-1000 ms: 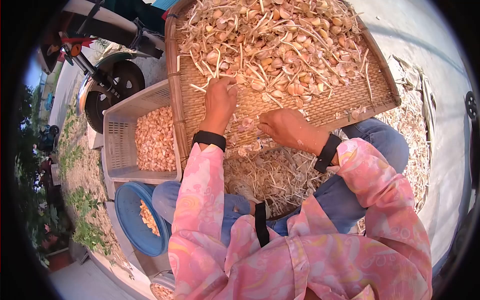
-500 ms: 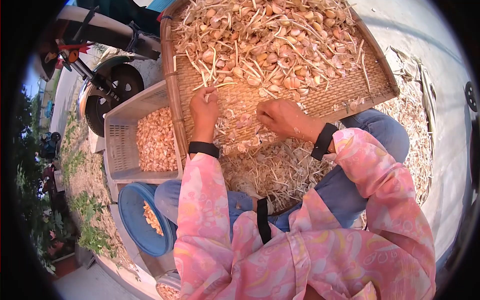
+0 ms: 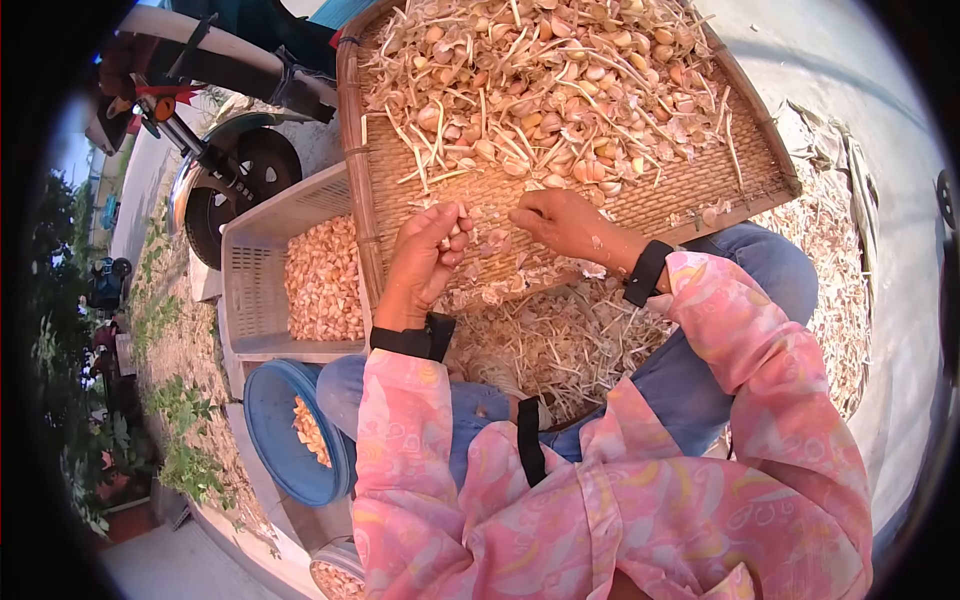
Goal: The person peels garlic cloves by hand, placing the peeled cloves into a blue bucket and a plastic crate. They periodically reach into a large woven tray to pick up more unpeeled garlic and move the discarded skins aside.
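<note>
Over the near left part of a woven bamboo tray [image 3: 410, 150], my left hand [image 3: 428, 255] is turned partly palm-up with its fingers curled. Pale garlic cloves [image 3: 455, 230] show between those fingers. My right hand [image 3: 575, 228] hovers just to the right, thumb and fingers pinched together and pointing at the left one. Whatever the pinch holds is hidden. Beyond both hands, a heap of garlic cloves [image 3: 560, 100] mixed with dry stalks and papery skins covers the far part of the tray. Loose skins [image 3: 490, 245] lie under and between the hands.
Left of the tray stands a pale plastic crate [image 3: 255, 290] with many cloves inside. Nearer me are a blue bucket [image 3: 270, 440] holding some cloves and another container [image 3: 340, 570] of cloves. Stalks and husks [image 3: 570, 345] cover the ground between my legs. A wheeled vehicle [image 3: 265, 165] stands at the upper left.
My left hand has come back from the heap's edge and rolled so its curled fingers and cloves show. My right hand has shifted slightly; the view has moved a little.
</note>
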`<action>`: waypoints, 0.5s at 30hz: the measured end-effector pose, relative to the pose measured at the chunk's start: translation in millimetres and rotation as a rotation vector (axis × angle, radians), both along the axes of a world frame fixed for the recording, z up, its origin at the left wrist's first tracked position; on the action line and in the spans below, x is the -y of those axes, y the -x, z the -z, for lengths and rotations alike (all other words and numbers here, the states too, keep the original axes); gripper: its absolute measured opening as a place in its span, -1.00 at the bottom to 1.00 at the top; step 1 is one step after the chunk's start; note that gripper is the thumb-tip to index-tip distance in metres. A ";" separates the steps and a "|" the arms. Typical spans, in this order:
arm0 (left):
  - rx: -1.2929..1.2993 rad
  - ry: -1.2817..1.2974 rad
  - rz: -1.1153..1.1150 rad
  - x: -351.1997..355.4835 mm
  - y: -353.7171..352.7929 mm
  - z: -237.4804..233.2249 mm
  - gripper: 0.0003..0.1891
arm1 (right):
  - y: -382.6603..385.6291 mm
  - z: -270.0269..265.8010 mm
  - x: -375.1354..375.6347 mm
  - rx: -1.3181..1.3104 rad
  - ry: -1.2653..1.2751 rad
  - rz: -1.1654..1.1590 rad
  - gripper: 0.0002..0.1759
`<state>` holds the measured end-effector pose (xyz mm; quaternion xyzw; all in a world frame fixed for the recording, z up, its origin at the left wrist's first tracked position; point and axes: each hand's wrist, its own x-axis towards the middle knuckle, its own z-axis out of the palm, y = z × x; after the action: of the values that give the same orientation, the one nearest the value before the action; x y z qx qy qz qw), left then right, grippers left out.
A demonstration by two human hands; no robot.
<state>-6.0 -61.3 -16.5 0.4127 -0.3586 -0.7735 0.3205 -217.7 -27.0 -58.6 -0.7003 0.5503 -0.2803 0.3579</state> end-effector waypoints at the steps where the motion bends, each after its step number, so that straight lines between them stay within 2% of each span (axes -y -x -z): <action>1: -0.107 -0.043 -0.002 -12.0 -11.1 -9.6 -0.85 | -0.2 0.6 2.4 0.096 -0.066 0.039 -0.67; 5: -0.110 0.065 -0.252 -61.4 -89.6 -42.4 -0.83 | -5.2 0.0 1.6 0.457 -0.366 0.120 -0.67; 7: 0.195 0.208 -0.526 -85.6 -150.4 -45.4 -0.82 | -7.9 1.3 -2.0 0.629 -0.418 0.162 -0.68; 8: 0.405 0.265 -0.643 -98.8 -178.5 -44.7 -0.83 | -5.2 0.9 -2.5 0.593 -0.413 0.063 -0.70; 9: 0.646 0.287 -0.720 -112.6 -218.8 -31.1 -0.84 | -5.3 2.2 -4.2 0.561 -0.288 0.018 -0.68; 11: 1.147 0.272 -0.705 -145.0 -301.7 8.3 -0.81 | -11.5 6.6 -10.2 0.498 -0.039 -0.076 -0.66; 14: 2.040 0.541 -0.257 -177.2 -338.7 34.4 -0.76 | -15.9 -16.7 -19.8 0.421 -0.037 -0.113 -0.62; 15: 1.701 0.559 -0.393 -169.8 -322.8 27.2 -0.74 | -17.5 -21.9 -21.0 0.380 -0.047 -0.128 -0.61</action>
<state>316.8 108.5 -43.7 0.8042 -0.5712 -0.0256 0.1624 -200.2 -6.0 -36.7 -0.6597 0.4336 -0.3712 0.4888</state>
